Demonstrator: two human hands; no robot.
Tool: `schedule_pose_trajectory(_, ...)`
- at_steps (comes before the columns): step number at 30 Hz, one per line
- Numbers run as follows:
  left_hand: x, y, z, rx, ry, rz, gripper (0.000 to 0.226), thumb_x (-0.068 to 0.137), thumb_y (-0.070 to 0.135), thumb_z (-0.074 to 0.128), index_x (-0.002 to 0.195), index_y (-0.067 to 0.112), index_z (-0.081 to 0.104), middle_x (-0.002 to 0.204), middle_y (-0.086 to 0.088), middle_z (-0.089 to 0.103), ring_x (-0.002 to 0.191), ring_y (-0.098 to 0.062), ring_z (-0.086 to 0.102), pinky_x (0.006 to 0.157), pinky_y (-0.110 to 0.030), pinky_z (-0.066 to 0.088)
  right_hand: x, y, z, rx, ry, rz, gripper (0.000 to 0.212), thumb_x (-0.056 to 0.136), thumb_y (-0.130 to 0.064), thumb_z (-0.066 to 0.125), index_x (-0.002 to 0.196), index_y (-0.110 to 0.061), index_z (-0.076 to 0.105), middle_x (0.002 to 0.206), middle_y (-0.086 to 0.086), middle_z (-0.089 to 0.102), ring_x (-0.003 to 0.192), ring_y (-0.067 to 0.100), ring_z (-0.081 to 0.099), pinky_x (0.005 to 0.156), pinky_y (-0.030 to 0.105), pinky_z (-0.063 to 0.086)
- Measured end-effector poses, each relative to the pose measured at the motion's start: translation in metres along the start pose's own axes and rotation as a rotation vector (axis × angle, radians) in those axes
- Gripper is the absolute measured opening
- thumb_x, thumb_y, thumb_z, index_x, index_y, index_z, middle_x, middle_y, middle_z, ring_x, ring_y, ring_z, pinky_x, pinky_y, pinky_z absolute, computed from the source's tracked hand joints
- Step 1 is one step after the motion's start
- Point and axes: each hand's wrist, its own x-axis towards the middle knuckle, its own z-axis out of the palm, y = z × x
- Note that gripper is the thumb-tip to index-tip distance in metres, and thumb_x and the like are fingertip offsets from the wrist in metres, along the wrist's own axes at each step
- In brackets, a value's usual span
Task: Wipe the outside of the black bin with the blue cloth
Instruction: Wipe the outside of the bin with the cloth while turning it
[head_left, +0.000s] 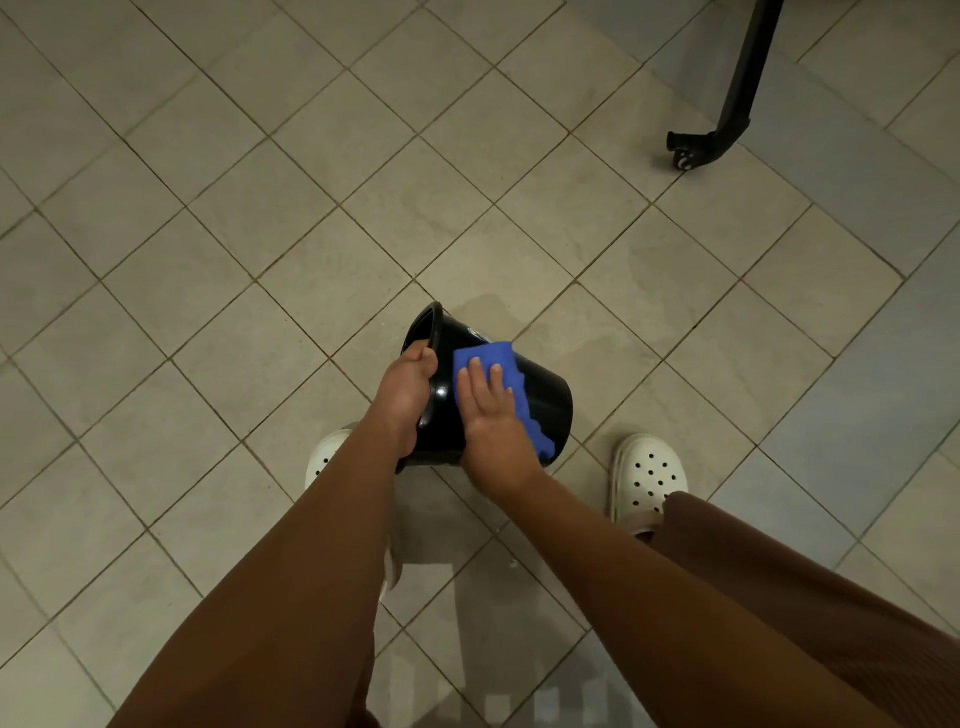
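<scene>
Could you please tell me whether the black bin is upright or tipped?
Tipped: the black bin lies sideways, its mouth facing left where the left hand grips the rim, its base pointing right.

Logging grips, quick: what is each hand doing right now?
Left hand: grips the black bin by its rim.
Right hand: open, pressing the blue cloth flat against the bin.

Label (475, 332) on the black bin (543, 402) is illegible.
</scene>
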Motion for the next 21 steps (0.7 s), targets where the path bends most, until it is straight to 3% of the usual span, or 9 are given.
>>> schedule_pose_trajectory(3, -0.001, 0.0, -0.001, 0.002, 0.018, -0.011, 0.03, 0.105, 0.02, 0.034, 0.106, 0.023, 0.064, 0.107, -0.007, 0.067, 0.111, -0.027, 0.062, 0.101, -0.046, 0.048, 0.0, 0.003, 0.005, 0.006, 0.022, -0.139, 0.082, 0.09, 0.0, 0.045, 0.148, -0.013, -0.011, 0.156, 0.008, -0.019, 0.138, 0.027, -0.026, 0.115, 0.041, -0.012)
schedule_pose_trajectory(6, 0.001, 0.004, -0.003, -0.013, 0.025, -0.003, 0.03, 0.104, 0.021, 0.036, 0.116, 0.022, 0.064, 0.115, -0.008, 0.067, 0.115, -0.029, 0.061, 0.104, -0.05, 0.046, 0.012, 0.014, 0.002, 0.023, 0.003, -0.189, 0.085, 0.087, 0.001, 0.05, 0.148, -0.015, -0.007, 0.157, 0.005, -0.013, 0.143, 0.026, -0.019, 0.119, 0.043, -0.004)
schedule_pose_trajectory(8, 0.0, 0.005, -0.002, -0.012, 0.032, 0.009, 0.029, 0.104, 0.02, 0.036, 0.112, 0.024, 0.063, 0.114, -0.009, 0.066, 0.113, -0.031, 0.061, 0.101, -0.05, 0.048, 0.016, 0.018, -0.001, 0.09, 0.002, -0.115, 0.087, 0.086, 0.003, 0.053, 0.149, -0.014, -0.006, 0.158, 0.004, -0.012, 0.143, 0.025, -0.017, 0.119, 0.043, 0.0)
schedule_pose_trajectory(11, -0.002, 0.004, -0.001, -0.008, 0.064, -0.005, 0.031, 0.103, 0.026, 0.036, 0.122, 0.024, 0.06, 0.12, -0.012, 0.063, 0.111, -0.033, 0.06, 0.099, -0.054, 0.048, 0.015, 0.023, -0.003, 0.185, -0.016, 0.06, 0.085, 0.087, 0.003, 0.051, 0.149, -0.013, -0.005, 0.158, 0.004, -0.012, 0.144, 0.024, -0.014, 0.119, 0.04, 0.003)
schedule_pose_trajectory(14, -0.004, 0.005, -0.001, 0.015, 0.063, 0.004, 0.032, 0.103, 0.025, 0.035, 0.124, 0.024, 0.059, 0.12, -0.011, 0.063, 0.109, -0.031, 0.06, 0.091, -0.047, 0.052, 0.01, 0.016, -0.001, 0.192, 0.015, 0.155, 0.083, 0.088, 0.003, 0.048, 0.149, -0.01, -0.006, 0.157, 0.006, -0.013, 0.144, 0.026, -0.013, 0.119, 0.04, 0.003)
schedule_pose_trajectory(17, -0.004, 0.005, 0.001, 0.02, 0.046, 0.026, 0.03, 0.103, 0.021, 0.034, 0.116, 0.023, 0.062, 0.114, -0.011, 0.065, 0.103, -0.026, 0.062, 0.081, -0.038, 0.052, 0.007, 0.003, 0.002, 0.166, 0.026, 0.073, 0.08, 0.089, 0.005, 0.045, 0.148, -0.008, -0.008, 0.157, 0.009, -0.015, 0.143, 0.03, -0.016, 0.119, 0.041, -0.001)
schedule_pose_trajectory(21, -0.005, 0.004, -0.002, 0.021, 0.033, 0.052, 0.029, 0.103, 0.019, 0.036, 0.109, 0.021, 0.064, 0.111, -0.011, 0.067, 0.102, -0.027, 0.063, 0.083, -0.038, 0.054, 0.014, 0.011, -0.003, 0.19, 0.059, -0.057, 0.08, 0.088, 0.007, 0.047, 0.149, -0.01, -0.002, 0.158, 0.008, -0.01, 0.144, 0.028, -0.013, 0.119, 0.04, -0.001)
